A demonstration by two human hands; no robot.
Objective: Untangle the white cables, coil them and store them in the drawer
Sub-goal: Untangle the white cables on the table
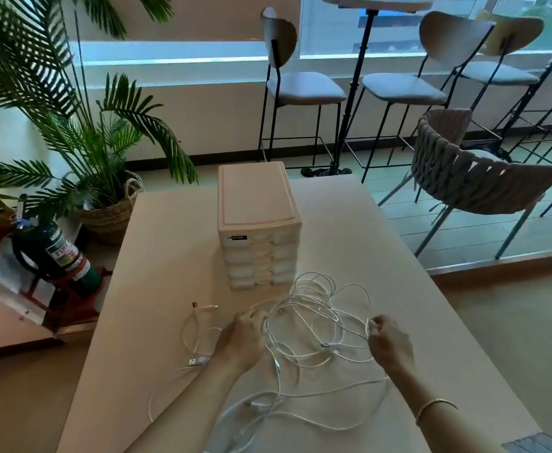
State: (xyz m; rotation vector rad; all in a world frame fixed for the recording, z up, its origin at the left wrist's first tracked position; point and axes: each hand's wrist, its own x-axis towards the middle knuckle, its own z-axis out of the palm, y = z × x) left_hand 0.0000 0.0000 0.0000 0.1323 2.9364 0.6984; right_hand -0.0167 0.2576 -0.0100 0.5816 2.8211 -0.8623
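A tangle of white cables [314, 325] lies spread on the beige table [399, 305], just in front of a small white drawer unit [258, 223] whose several drawers are all closed. My left hand [245, 338] grips a strand at the tangle's left edge. At the right edge my right hand [389, 341] pinches another strand with its fingertips. A separate white cable [199, 338] with a USB plug lies loose to the left of my left hand. More cable trails toward the table's near edge.
A woven chair [474, 178] stands at the table's right side, with bar stools [304, 83] and a high table behind. A potted palm [104, 165] and a fire extinguisher [55, 253] sit on the floor to the left.
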